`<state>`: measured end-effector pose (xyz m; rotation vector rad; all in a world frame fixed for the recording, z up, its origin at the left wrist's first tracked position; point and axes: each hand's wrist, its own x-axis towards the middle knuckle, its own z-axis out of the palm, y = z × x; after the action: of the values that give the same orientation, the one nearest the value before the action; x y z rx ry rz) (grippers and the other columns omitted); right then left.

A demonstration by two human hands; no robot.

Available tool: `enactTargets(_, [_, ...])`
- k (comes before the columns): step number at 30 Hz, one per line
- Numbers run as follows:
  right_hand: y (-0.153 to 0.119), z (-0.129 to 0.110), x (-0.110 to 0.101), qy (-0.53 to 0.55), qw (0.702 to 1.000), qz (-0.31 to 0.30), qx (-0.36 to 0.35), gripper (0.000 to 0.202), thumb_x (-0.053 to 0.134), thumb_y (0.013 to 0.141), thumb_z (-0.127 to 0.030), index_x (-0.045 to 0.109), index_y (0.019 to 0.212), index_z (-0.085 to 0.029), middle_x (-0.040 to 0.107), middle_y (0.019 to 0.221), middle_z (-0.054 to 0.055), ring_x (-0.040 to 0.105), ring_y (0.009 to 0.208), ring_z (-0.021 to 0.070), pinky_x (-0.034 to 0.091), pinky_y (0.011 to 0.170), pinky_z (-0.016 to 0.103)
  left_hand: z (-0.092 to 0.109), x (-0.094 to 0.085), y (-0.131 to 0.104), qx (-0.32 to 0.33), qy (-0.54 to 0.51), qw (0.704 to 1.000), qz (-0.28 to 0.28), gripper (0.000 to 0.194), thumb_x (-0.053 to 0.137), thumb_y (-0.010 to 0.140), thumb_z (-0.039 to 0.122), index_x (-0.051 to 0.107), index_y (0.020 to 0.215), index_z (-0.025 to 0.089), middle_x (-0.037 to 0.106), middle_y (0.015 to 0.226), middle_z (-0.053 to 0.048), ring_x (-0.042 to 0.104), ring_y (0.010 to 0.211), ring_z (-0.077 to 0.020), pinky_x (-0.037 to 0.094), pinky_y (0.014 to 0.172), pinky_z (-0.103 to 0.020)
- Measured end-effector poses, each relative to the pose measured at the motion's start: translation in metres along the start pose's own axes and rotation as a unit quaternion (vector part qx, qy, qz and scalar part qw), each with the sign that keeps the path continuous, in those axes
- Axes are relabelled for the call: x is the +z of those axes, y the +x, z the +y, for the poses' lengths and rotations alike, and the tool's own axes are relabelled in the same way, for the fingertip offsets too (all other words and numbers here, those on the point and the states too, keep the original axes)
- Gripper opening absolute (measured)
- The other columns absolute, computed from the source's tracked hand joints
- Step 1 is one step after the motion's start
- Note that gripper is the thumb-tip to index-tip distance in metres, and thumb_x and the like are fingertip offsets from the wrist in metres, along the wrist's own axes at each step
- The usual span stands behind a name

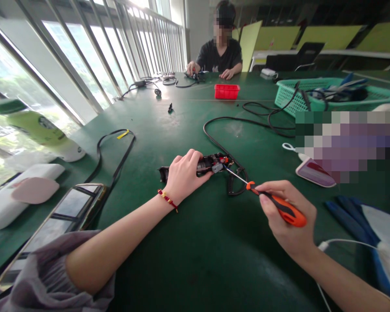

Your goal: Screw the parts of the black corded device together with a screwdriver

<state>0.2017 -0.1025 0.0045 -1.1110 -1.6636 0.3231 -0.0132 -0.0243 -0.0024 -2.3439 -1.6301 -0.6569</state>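
Now, left hand: gripping the black device, best braced firmly.
Right hand: closed around the orange-black screwdriver.
Screwdriver: best pressed straight, gently, tip seated.

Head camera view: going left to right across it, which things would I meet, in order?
Green-capped bottle with a green and white body, thin black strap with a yellow tag, bare left hand, small red plastic bin, bare right hand, blue and white fabric item.
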Motion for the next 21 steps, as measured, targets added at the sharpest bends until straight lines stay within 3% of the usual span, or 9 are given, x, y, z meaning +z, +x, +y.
enactTargets(16, [0.0009, 0.0016, 0.0009, 0.019, 0.999, -0.025, 0.038, 0.006, 0.057, 0.079, -0.015, 0.058, 0.081, -0.021, 0.062, 0.064, -0.003, 0.057, 0.051, 0.0084, 0.043, 0.047, 0.018, -0.0005, 0.0008, 0.0, 0.003, 0.0, 1.0, -0.001, 0.033, 0.056, 0.078, 0.047, 0.049, 0.094, 0.02, 0.06, 0.095, -0.002, 0.058, 0.078, -0.0177, 0.04, 0.073, -0.03])
enactTargets(21, [0.0009, 0.0006, -0.0001, 0.01, 0.999, 0.003, 0.044, 0.007, 0.055, 0.08, -0.015, 0.058, 0.078, -0.021, 0.06, 0.06, -0.003, 0.054, 0.047, 0.009, 0.041, 0.045, 0.02, 0.0002, -0.0011, 0.0003, 0.001, -0.004, 1.0, -0.007, 0.033, 0.056, 0.078, 0.047, 0.049, 0.094, 0.02, 0.06, 0.095, -0.002, 0.058, 0.078, -0.0178, 0.041, 0.073, -0.031])
